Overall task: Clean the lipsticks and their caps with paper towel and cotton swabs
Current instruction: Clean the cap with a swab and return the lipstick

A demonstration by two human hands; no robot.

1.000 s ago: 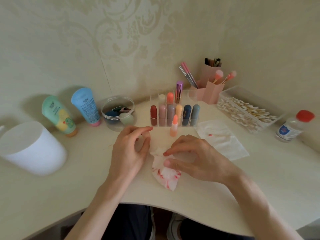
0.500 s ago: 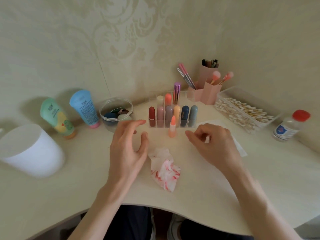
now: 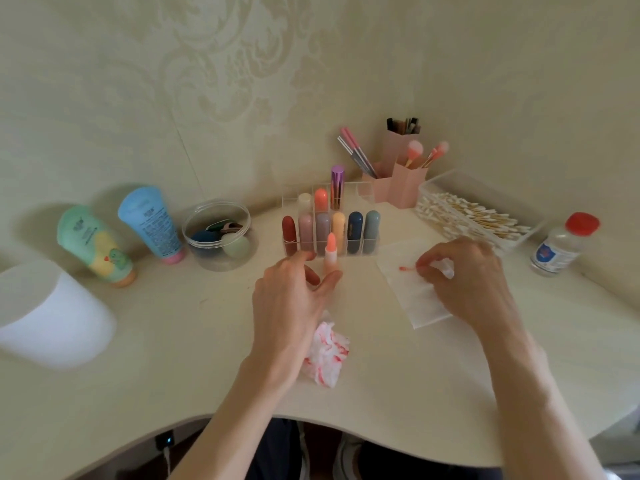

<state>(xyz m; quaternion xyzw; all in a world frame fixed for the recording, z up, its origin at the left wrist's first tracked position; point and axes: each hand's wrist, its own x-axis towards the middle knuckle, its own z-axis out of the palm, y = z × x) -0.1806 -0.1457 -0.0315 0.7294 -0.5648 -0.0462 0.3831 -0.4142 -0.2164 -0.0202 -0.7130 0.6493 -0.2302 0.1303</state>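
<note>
An uncapped orange lipstick [image 3: 331, 249] stands upright on the desk in front of a clear organiser [image 3: 360, 244] holding several capped lipsticks. My left hand [image 3: 294, 306] hovers just before it, fingers spread and relaxed, holding nothing. A crumpled paper towel [image 3: 327, 355] stained red lies beside my left wrist. My right hand [image 3: 464, 275] pinches a cotton swab [image 3: 407, 268] with a red tip, over a flat white paper towel [image 3: 408, 296]. Something small and white shows under its fingers; I cannot tell what it is.
A clear box of cotton swabs [image 3: 474, 216] and a red-capped bottle [image 3: 561, 244] sit at the right. Pink brush holders [image 3: 398, 181] stand at the back. A clear jar [image 3: 220, 233], two tubes [image 3: 121, 233] and a white bin [image 3: 48, 313] are on the left.
My right hand left the crumpled towel, moved right to the flat towel and now pinches the red-tipped swab. My left hand opened and drifted forward toward the orange lipstick.
</note>
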